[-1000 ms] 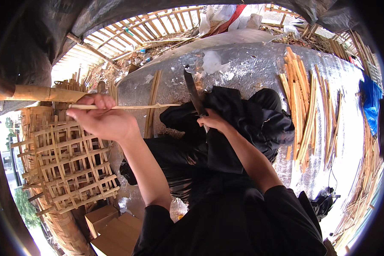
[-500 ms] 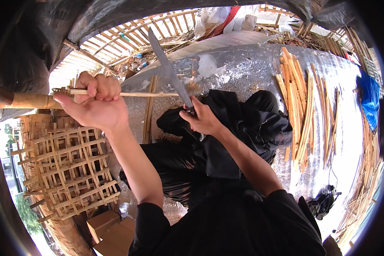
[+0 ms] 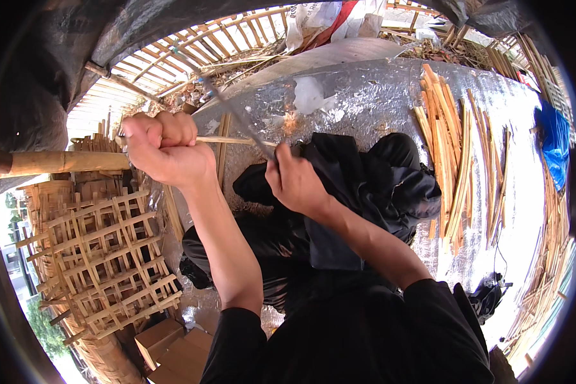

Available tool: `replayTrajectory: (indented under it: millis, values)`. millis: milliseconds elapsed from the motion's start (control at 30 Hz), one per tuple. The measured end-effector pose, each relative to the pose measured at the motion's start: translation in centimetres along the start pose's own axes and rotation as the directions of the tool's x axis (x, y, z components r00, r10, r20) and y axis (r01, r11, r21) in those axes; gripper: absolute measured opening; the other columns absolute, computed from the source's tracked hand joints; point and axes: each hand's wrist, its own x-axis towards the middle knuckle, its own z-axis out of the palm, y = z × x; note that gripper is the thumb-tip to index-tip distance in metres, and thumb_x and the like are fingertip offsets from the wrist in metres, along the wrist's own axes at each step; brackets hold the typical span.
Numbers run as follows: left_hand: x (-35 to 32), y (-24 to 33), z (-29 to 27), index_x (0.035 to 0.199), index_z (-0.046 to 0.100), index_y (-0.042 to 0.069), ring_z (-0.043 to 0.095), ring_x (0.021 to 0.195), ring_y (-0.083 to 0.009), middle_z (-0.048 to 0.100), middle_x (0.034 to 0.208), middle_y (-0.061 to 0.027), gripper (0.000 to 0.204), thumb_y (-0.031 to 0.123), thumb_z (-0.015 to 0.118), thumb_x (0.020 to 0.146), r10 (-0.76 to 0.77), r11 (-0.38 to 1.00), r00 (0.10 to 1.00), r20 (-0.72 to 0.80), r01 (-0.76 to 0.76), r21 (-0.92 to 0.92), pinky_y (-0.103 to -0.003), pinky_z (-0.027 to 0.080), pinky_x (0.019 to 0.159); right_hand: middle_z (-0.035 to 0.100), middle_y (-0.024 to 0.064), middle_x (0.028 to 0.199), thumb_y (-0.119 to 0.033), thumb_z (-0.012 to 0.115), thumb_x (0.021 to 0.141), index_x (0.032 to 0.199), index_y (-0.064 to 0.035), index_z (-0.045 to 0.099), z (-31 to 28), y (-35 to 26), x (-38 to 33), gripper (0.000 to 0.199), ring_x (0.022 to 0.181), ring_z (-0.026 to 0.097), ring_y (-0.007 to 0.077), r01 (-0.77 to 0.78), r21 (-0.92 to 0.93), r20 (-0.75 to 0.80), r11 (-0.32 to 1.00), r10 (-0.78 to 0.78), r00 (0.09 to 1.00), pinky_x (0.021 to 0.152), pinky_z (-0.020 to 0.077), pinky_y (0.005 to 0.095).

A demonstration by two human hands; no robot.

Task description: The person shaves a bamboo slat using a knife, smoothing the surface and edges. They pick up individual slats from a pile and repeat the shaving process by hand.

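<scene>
My left hand [image 3: 168,148] is closed around a thin bamboo strip [image 3: 230,139], which sticks out to the right. Its fist sits just past the end of a thick bamboo pole [image 3: 70,161]. My right hand [image 3: 299,181] grips a long knife [image 3: 240,115], whose handle is mostly hidden in the fingers. The blade slants up and to the left, smeared by motion toward its tip. Near the right fist, the lower blade meets or crosses the strip's far end; whether they touch I cannot tell. Dark cloth [image 3: 358,185] covers my lap below.
A bamboo lattice [image 3: 109,256] leans at the left, above cardboard boxes [image 3: 179,355]. Bundled bamboo strips [image 3: 445,147] lie on the silvery sheet [image 3: 365,89] to the right. Farther right hangs a blue plastic sheet [image 3: 552,144]. A slatted bamboo fence [image 3: 221,45] runs along the back.
My left hand has shifted right, away from the pole, with the strip. My right hand has rolled over, and the knife blade has tipped farther left.
</scene>
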Motion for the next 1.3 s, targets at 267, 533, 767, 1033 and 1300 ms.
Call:
replayTrajectory:
  millis: [267,533,767,1033,1300]
  values:
    - [-0.8,0.9,-0.7,0.058,0.023,0.016,0.013,0.041,-0.0073,0.019,0.048,0.0056,0.053,0.027,0.051,0.102,0.019,1.000,0.996,-0.082,-0.017,0.019,-0.029,0.012,0.041,0.061,0.0206,0.060,-0.017,0.058,0.091,0.101,-0.0030,0.044,-4.2,-6.6,4.2,0.022,0.054,0.062,0.0439,0.106,-0.164,-0.140,0.981,-0.130,0.982,0.047,0.0511,0.0514]
    - [-2.3,-1.4,2.6,0.058,0.032,0.013,0.017,0.039,-0.0057,0.026,0.046,0.0051,0.049,0.019,0.058,0.099,0.120,0.986,0.991,-0.059,-0.112,0.124,-0.028,0.014,0.040,0.064,0.0223,0.067,-0.022,0.060,0.092,0.099,-0.0054,0.045,-1.7,-0.1,0.1,0.023,0.060,0.064,0.0452,-0.143,-0.313,0.054,0.939,0.168,0.984,0.051,0.0512,0.0540]
    - [-1.7,-1.3,4.1,0.059,0.037,0.011,0.017,0.040,-0.0040,0.026,0.047,0.0063,0.043,0.011,0.056,0.098,0.006,1.000,0.999,-0.049,-0.005,0.021,-0.027,0.014,0.041,0.064,0.0224,0.068,-0.015,0.059,0.089,0.098,-0.0046,0.044,-4.8,-4.2,1.8,0.020,0.059,0.063,0.0454,0.011,-0.110,-0.215,0.994,-0.035,0.976,0.052,0.0510,0.0556]
    - [-0.4,-1.1,0.3,0.060,0.019,0.019,0.012,0.042,-0.0073,0.017,0.047,0.0063,0.052,0.027,0.050,0.100,-0.016,1.000,0.960,0.280,0.009,0.028,-0.030,0.012,0.041,0.063,0.0275,0.071,-0.020,0.054,0.095,0.110,-0.0024,0.045,-5.1,2.9,-2.5,0.025,0.069,0.063,0.0494,-0.226,-0.245,0.034,0.943,0.242,0.970,0.062,0.0517,0.0585]
    - [-1.5,-0.6,0.5,0.068,0.023,0.015,0.006,0.046,-0.0071,0.015,0.049,0.0048,0.043,0.028,0.042,0.104,-0.014,0.988,0.900,0.436,0.081,-0.135,-0.030,0.008,0.045,0.060,0.0236,0.065,-0.013,0.059,0.091,0.095,-0.0018,0.043,-2.4,-1.5,-0.3,0.019,0.062,0.061,0.0459,-0.049,0.026,-0.164,0.998,0.052,0.985,0.055,0.0482,0.0539]
